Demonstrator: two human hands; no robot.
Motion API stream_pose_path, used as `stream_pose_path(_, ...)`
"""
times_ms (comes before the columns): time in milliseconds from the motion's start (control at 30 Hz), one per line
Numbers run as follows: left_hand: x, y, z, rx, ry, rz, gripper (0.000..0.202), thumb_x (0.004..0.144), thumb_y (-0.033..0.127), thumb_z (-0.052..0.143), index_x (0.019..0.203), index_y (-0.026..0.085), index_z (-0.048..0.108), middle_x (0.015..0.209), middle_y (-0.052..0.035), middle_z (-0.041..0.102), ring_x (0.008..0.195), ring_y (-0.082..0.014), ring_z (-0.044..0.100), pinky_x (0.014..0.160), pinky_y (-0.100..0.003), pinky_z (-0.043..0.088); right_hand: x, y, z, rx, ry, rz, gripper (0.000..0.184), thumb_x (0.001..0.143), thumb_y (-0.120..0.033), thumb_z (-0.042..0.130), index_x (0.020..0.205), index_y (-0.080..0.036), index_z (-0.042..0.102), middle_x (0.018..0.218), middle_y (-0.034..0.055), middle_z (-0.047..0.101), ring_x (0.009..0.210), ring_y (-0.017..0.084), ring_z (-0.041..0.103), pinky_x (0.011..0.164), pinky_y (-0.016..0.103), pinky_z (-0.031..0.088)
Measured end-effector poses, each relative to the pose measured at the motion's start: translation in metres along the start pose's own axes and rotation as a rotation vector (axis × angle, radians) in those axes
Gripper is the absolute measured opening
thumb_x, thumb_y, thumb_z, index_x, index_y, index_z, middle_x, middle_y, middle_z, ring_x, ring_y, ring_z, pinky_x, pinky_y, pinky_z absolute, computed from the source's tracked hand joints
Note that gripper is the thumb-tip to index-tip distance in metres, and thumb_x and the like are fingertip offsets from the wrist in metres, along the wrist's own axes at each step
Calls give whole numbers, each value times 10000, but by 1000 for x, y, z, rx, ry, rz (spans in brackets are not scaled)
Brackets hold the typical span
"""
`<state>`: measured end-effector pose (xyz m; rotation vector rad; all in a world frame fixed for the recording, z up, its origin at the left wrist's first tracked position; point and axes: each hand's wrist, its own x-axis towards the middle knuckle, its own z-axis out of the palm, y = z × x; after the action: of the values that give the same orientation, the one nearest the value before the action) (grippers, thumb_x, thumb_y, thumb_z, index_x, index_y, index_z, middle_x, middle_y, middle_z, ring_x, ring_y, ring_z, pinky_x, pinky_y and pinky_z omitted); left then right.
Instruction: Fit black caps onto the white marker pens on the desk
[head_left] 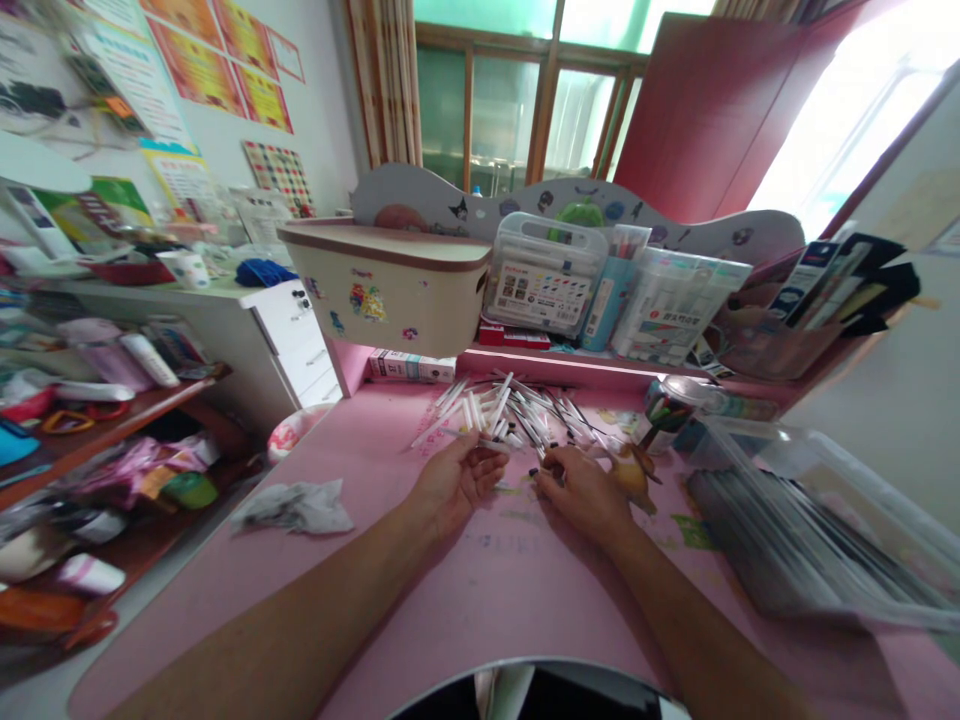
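My left hand (pixel 457 487) is turned partly palm up above the pink desk (pixel 480 590). Between its thumb and forefinger is a slim white stick (pixel 491 445), like a pen barrel; the other fingers curl loosely. My right hand (pixel 581 490) is palm down to the right, with its thumb and forefinger pinched at a small dark piece (pixel 534 473) that looks like a pen cap. Just beyond both hands lies a loose pile of white and dark pen-like sticks (pixel 487 405). A brown, rounded figure (pixel 636 478) stands beside my right hand, partly hidden by it.
A cream lidded bin (pixel 405 300) and clear marker cases (pixel 547 275) stand on the shelf behind. At the right are a can with pens (pixel 671 405) and a clear plastic box (pixel 817 540) of dark sheets. A crumpled tissue (pixel 296 507) lies at the left.
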<state>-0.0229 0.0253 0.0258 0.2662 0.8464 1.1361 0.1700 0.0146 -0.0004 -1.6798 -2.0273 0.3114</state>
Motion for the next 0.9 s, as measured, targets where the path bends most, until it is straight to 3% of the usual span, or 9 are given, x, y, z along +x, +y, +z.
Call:
stream_pose_path(100, -1, -2, -1, 40, 6, 5, 168, 968, 182, 514, 857, 109, 616, 665, -67, 719, 523, -131, 690, 489, -196, 570, -1, -7, 1, -28, -15, -10, 32, 803, -186, 618, 772, -184, 615, 841, 53, 661, 811, 193, 579, 691, 281, 359)
stream_pose_path(267, -3, -4, 0, 106, -5, -3, 151, 950, 145, 539, 836, 99, 627, 685, -80, 726, 558, -135, 706, 494, -185, 570, -2, -6, -2, -11, 0, 15, 97, 760, -118, 560, 704, -193, 584, 714, 21, 630, 677, 159, 541, 606, 268, 321)
stream_pose_path(433, -2, -7, -1, 85, -24, -14, 120, 926, 124, 577, 837, 87, 648, 713, -98, 736, 591, -153, 724, 509, -194, 588, 2, -2, -4, 515, 29, 89, 67, 659, -141, 563, 667, -207, 556, 657, -17, 587, 598, 138, 517, 563, 257, 382)
stream_pose_path(633, -5, -7, 3, 56, -11, -42, 131, 937, 103, 550, 842, 90, 640, 719, -98, 741, 581, -150, 725, 511, -195, 594, 2, -15, 0, 993, -13, 171, 78, 702, -255, 604, 752, -215, 561, 636, -39, 553, 531, 112, 502, 498, 239, 406)
stream_pose_path(900, -6, -9, 2, 19, -32, -62, 109, 935, 111, 557, 859, 97, 634, 731, -97, 744, 596, -152, 729, 550, -209, 609, -2, -28, -3, 1067, -6, 203, 156, 674, -272, 669, 780, -213, 571, 677, -40, 572, 589, 113, 536, 537, 231, 438)
